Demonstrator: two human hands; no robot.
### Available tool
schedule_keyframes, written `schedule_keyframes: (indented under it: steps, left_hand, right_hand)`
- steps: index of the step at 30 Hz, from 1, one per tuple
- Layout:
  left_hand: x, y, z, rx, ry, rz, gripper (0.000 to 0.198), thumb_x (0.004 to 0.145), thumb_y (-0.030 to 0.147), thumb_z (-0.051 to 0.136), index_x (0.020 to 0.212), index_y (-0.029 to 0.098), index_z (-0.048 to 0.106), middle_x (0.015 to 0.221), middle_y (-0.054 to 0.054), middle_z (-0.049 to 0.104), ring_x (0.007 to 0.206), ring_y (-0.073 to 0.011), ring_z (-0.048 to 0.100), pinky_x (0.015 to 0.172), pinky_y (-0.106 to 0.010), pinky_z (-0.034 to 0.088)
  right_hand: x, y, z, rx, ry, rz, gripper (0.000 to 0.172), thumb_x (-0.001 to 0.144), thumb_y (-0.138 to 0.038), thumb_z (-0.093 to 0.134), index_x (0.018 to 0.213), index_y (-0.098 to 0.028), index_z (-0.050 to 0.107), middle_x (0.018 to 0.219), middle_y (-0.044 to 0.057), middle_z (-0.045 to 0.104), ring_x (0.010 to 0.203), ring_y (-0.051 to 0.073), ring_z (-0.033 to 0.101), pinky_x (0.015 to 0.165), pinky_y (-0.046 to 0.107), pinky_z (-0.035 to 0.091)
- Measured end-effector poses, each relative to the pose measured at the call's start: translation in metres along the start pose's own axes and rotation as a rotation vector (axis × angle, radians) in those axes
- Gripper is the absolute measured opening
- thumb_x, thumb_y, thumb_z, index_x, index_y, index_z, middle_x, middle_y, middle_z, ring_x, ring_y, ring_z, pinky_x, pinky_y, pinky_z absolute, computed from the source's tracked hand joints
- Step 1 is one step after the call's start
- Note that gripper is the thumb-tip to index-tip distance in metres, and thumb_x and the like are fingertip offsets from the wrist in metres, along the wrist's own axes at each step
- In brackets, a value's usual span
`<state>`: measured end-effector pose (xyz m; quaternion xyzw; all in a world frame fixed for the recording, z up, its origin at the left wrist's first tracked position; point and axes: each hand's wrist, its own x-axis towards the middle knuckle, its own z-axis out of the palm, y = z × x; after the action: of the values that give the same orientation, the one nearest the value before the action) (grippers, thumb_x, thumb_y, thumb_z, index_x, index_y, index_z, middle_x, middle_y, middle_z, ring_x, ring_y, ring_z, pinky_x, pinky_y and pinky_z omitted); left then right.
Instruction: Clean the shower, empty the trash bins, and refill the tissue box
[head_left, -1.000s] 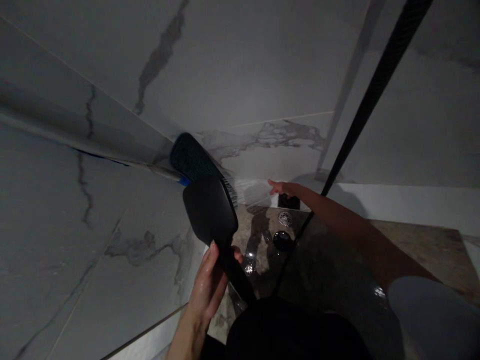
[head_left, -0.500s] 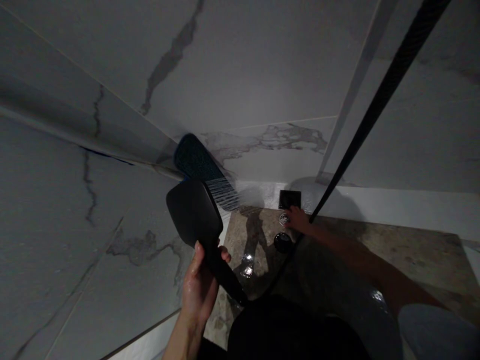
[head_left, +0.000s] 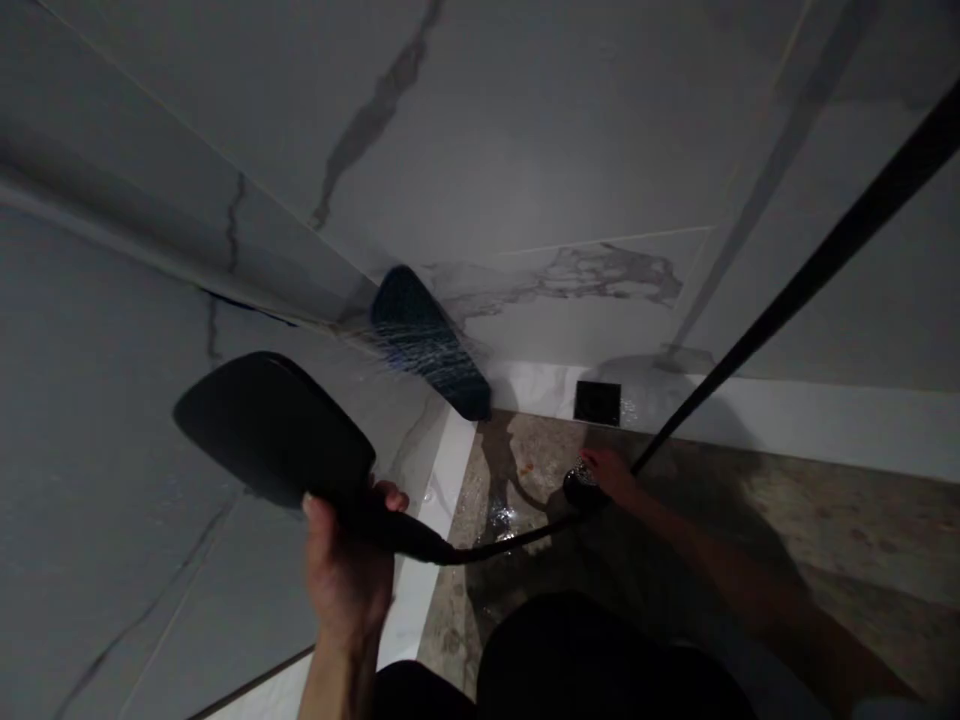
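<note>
My left hand (head_left: 349,570) is wrapped round the handle of a black handheld shower head (head_left: 277,425), raised at the left. Fine jets of water leave it and strike a flat dark-blue mop head (head_left: 427,340) leaning in the wall corner. Low at the floor, my right hand (head_left: 611,475) has its fingers on a small shiny drain strainer (head_left: 584,472). The strainer is at the round black drain opening (head_left: 576,490); dim light hides how far in it sits. A square black drain cover (head_left: 598,403) rests by the wall just beyond.
From the shower handle a black hose (head_left: 517,545) runs past the drain; a dark hose length (head_left: 787,310) crosses the right side. Marbled wall tiles (head_left: 570,150) meet the wet brown stone floor (head_left: 825,490). A pale pole (head_left: 150,255) slants from the left towards the mop head.
My left hand has swung the shower head left and tilted it, so the spray lands higher on the mop head. My right hand has brought the strainer from beside the cover to the drain opening.
</note>
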<state>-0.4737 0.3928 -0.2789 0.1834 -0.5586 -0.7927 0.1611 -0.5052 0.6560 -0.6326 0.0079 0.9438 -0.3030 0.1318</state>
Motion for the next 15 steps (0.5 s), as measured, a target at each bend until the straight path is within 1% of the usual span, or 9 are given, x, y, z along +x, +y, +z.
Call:
schedule_keyframes:
  steps: [2, 4, 5, 8, 11, 15]
  left_hand:
    - [-0.002, -0.001, -0.001, 0.026, -0.002, 0.023, 0.061, 0.051, 0.06, 0.09, 0.091, 0.022, 0.064, 0.077, 0.002, 0.059, 0.058, -0.0144, 0.052, 0.053, -0.028, 0.05]
    - [-0.004, -0.003, -0.002, 0.045, -0.012, 0.062, 0.059, 0.052, 0.058, 0.091, 0.091, 0.022, 0.066, 0.081, 0.001, 0.06, 0.06, -0.0141, 0.052, 0.053, -0.027, 0.049]
    - [-0.005, -0.004, -0.001, 0.058, -0.018, 0.089, 0.057, 0.053, 0.057, 0.09, 0.09, 0.021, 0.067, 0.082, 0.001, 0.06, 0.061, -0.014, 0.053, 0.053, -0.027, 0.049]
    - [-0.005, -0.005, -0.001, 0.093, -0.025, 0.173, 0.055, 0.056, 0.057, 0.089, 0.092, 0.021, 0.068, 0.086, 0.0, 0.06, 0.064, -0.0148, 0.056, 0.055, -0.027, 0.051]
    - [-0.005, -0.004, -0.001, 0.092, -0.02, 0.252, 0.052, 0.057, 0.056, 0.089, 0.088, 0.021, 0.068, 0.08, 0.001, 0.06, 0.064, -0.0162, 0.057, 0.056, -0.029, 0.053]
    - [-0.006, -0.002, 0.003, 0.128, -0.034, 0.357, 0.047, 0.061, 0.057, 0.086, 0.086, 0.021, 0.069, 0.074, 0.001, 0.061, 0.062, -0.0166, 0.056, 0.056, -0.029, 0.052]
  right_hand:
    - [-0.006, -0.008, 0.0, -0.097, 0.092, -0.053, 0.037, 0.093, -0.018, 0.047, 0.125, -0.016, 0.065, 0.124, 0.014, 0.064, 0.118, 0.027, 0.055, 0.104, 0.037, 0.041]
    - [-0.009, -0.02, -0.001, -0.088, 0.165, -0.087, 0.043, 0.09, -0.014, 0.048, 0.131, -0.014, 0.061, 0.13, 0.015, 0.059, 0.122, 0.027, 0.05, 0.107, 0.038, 0.04]
    - [-0.01, -0.026, 0.0, -0.052, 0.18, -0.093, 0.043, 0.09, -0.013, 0.047, 0.13, -0.014, 0.06, 0.131, 0.015, 0.058, 0.123, 0.027, 0.049, 0.107, 0.038, 0.04]
    - [-0.013, -0.048, 0.004, 0.066, 0.178, -0.112, 0.04, 0.087, -0.01, 0.048, 0.124, -0.014, 0.064, 0.128, 0.014, 0.059, 0.122, 0.025, 0.05, 0.11, 0.034, 0.039]
    - [-0.018, -0.067, 0.008, 0.144, 0.145, -0.14, 0.041, 0.083, -0.008, 0.05, 0.121, -0.014, 0.066, 0.126, 0.013, 0.06, 0.119, 0.024, 0.051, 0.11, 0.034, 0.039]
    - [-0.029, -0.079, 0.01, 0.171, 0.087, -0.139, 0.04, 0.084, -0.009, 0.048, 0.119, -0.018, 0.067, 0.126, 0.012, 0.059, 0.12, 0.025, 0.051, 0.112, 0.035, 0.038]
